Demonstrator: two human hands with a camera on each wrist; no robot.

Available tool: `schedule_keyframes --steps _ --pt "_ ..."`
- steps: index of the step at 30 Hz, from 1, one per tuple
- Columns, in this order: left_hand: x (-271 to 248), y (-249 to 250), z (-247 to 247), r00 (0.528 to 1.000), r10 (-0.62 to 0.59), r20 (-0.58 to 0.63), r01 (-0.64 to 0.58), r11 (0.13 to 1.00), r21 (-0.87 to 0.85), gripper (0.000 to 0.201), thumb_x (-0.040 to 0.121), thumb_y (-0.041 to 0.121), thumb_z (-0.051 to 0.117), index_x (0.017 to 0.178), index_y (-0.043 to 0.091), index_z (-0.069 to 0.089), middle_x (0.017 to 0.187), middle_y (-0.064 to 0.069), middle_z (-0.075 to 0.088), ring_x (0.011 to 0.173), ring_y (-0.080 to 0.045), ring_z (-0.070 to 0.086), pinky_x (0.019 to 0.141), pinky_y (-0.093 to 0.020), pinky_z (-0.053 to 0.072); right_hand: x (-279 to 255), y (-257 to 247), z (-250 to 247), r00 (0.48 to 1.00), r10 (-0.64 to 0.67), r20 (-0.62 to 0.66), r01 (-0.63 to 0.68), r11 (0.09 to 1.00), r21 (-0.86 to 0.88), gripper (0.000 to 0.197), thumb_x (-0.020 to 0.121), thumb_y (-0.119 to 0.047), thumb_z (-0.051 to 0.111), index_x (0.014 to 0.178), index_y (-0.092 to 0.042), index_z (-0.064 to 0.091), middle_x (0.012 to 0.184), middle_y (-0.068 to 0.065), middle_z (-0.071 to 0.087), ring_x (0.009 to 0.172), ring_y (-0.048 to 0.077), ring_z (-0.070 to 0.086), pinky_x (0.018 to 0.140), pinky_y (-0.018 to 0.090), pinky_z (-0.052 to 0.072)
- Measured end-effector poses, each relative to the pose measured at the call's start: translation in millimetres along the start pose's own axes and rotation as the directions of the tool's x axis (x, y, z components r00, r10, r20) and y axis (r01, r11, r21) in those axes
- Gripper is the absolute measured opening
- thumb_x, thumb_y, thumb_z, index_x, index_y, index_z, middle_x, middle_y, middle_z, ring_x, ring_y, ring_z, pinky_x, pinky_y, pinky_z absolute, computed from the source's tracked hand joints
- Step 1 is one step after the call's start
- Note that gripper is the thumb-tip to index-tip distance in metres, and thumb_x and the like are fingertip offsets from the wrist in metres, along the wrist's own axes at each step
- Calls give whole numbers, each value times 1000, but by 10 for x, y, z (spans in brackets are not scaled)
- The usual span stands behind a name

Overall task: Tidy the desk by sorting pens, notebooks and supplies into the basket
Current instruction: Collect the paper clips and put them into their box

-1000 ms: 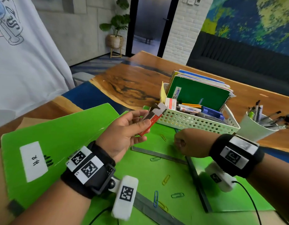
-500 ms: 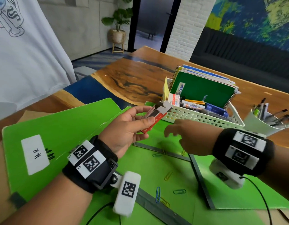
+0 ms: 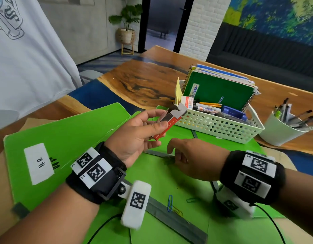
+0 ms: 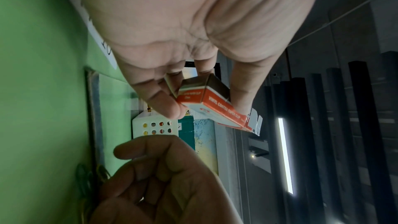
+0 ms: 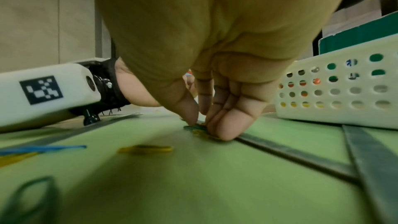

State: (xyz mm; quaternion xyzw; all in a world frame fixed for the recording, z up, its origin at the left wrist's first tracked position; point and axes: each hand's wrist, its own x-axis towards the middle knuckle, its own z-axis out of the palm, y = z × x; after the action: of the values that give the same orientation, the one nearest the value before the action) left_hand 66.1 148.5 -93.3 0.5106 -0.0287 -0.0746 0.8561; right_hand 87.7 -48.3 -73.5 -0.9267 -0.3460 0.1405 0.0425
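Observation:
My left hand (image 3: 159,120) grips a small red paper clip box (image 3: 169,122) with its end flap open, raised just left of the white perforated basket (image 3: 213,127). In the left wrist view, thumb and fingers pinch the paper clip box (image 4: 215,106) by its sides. My right hand (image 3: 176,152) is down on the green folder in front of the basket. In the right wrist view, thumb and curled fingers (image 5: 224,125) pinch a small cluster of green and yellow paper clips (image 5: 193,127) against the folder. The basket holds a green spiral notebook (image 3: 219,92), markers and a box.
Loose paper clips (image 3: 170,202) lie near my wrists on green folders (image 3: 64,138) crossed by grey tape strips (image 3: 169,221). A white cup of pens (image 3: 282,134) stands right of the basket. A person in a white T-shirt (image 3: 29,59) is at the left.
My right hand has come back from in front of the basket, spread its fingers, and dropped onto the paper clips. My left hand has kept the box nearly still.

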Motion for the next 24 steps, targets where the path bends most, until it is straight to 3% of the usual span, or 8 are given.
schedule_keyframes --steps 3,6,9,11,13,18,24 --pt "2 -12 3 1000 -1 13 1 1000 7 46 72 20 73 117 21 65 97 -5 63 91 -19 60 71 -31 49 -7 -64 55 999 -48 23 47 998 28 23 91 -26 63 114 -29 62 101 -9 58 84 11 58 80 31 54" --pt "1 -17 0 1000 0 18 0 1000 10 46 72 20 72 117 21 65 95 -3 63 90 -18 60 71 -31 49 -41 -97 69 994 -95 48 93 995 42 24 87 -21 68 109 -31 67 101 -11 58 83 8 58 79 29 54" --pt "4 -13 -6 1000 8 27 -9 1000 5 44 73 17 71 117 21 65 93 -2 64 89 -17 61 70 -31 50 -44 -56 40 998 -56 -16 56 998 31 39 84 -16 71 118 -35 65 103 -11 56 84 8 59 78 31 56" --pt "4 -16 -14 999 14 43 -14 1000 -4 43 75 15 72 117 20 65 92 -1 65 89 -17 61 70 -30 51 -32 -27 17 999 -24 -30 24 1000 2 42 85 -24 73 125 -37 63 107 -9 56 87 10 59 80 32 56" --pt "4 -23 -26 998 16 54 -16 1000 -6 43 77 13 74 119 19 65 92 0 66 89 -18 62 71 -31 51 -27 -25 18 999 -46 -7 46 999 -3 36 88 -30 71 123 -36 67 109 -7 58 89 12 61 83 34 55" --pt "18 -31 -42 998 14 53 -15 1000 5 46 75 14 72 121 19 65 94 0 65 89 -17 61 70 -30 52 -43 -78 58 994 -102 42 101 995 9 23 91 -26 69 113 -32 73 104 -8 66 89 13 63 81 36 55" --pt "32 -47 -52 999 2 53 -3 1000 12 51 74 15 72 124 16 64 95 -1 66 88 -17 62 71 -31 51 -22 -88 52 990 -127 53 129 991 -41 13 93 -27 63 103 -24 69 106 -4 55 86 18 59 79 39 54"
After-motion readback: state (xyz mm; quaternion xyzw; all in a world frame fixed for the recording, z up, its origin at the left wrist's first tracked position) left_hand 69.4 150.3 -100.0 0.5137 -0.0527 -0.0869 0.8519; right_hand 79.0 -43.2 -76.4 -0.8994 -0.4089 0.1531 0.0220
